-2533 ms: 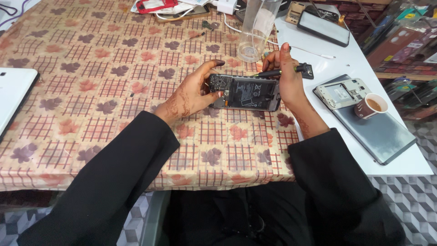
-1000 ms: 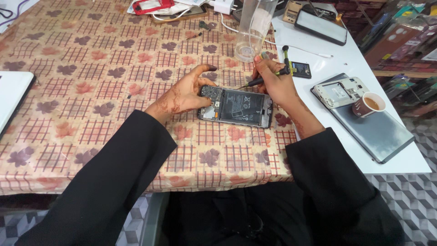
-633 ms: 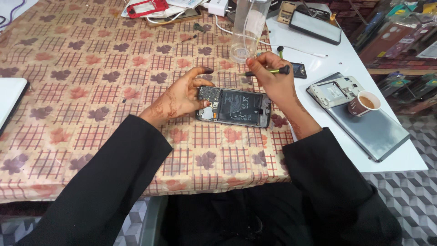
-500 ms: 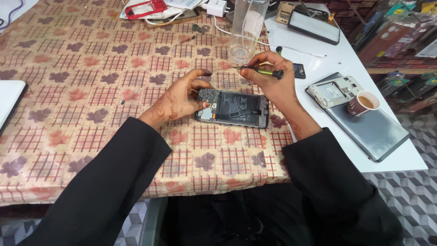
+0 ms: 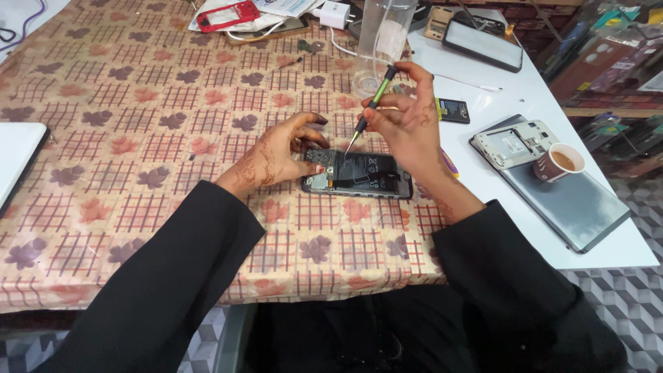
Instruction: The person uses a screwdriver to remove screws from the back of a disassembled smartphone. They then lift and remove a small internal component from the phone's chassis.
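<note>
Screwdriver, pinched in right hand, slants down-left with tip just above opened phone, which lies lengthwise left-to-right on patterned tablecloth, steadied at its left end by left hand.

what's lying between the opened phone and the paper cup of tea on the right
In the head view, between the opened phone and the paper cup lie the right hand and a white phone with its back off.

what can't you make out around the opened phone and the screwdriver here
Head view only:
- Screwdriver tip: too small to tell whether it touches the opened phone.
- Phone's left end: hidden under the left hand.
- Phone's screws: too small.
- Laptop: cut off by the left edge.
</note>
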